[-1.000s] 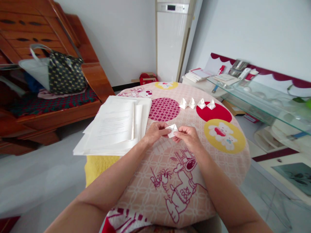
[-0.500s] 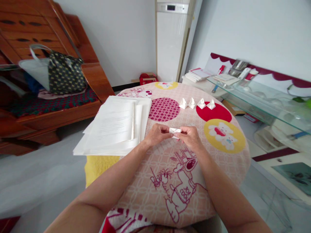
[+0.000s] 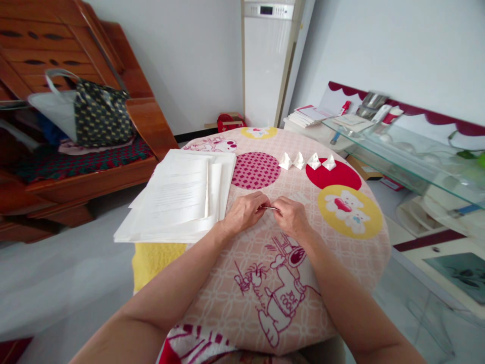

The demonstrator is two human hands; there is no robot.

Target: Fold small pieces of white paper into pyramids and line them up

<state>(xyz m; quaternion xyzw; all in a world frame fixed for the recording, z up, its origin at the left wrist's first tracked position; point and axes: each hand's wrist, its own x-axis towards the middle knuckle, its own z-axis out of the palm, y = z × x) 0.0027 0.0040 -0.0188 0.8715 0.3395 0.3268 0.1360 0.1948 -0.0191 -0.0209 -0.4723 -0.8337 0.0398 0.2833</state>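
Observation:
My left hand (image 3: 246,211) and my right hand (image 3: 290,217) meet over the middle of a round table under a pink cartoon-print cloth (image 3: 273,283). Both hands pinch a small folded white paper piece (image 3: 270,208), now seen edge-on as a thin sliver between the fingertips. Fingers of both hands are curled closed on it. Several finished white folded paper shapes (image 3: 306,161) stand in a row at the far side of the table. A stack of white paper sheets (image 3: 178,194) lies left of my left hand.
A wooden bench (image 3: 87,151) with a patterned bag (image 3: 100,115) stands at the left. A white standing air conditioner (image 3: 267,60) is behind the table. A glass shelf (image 3: 409,151) with small items runs along the right.
The paper piece, first held up showing its folded face, has been turned and flattened to edge-on. Both hands have lowered slightly toward the cloth and closed tighter together.

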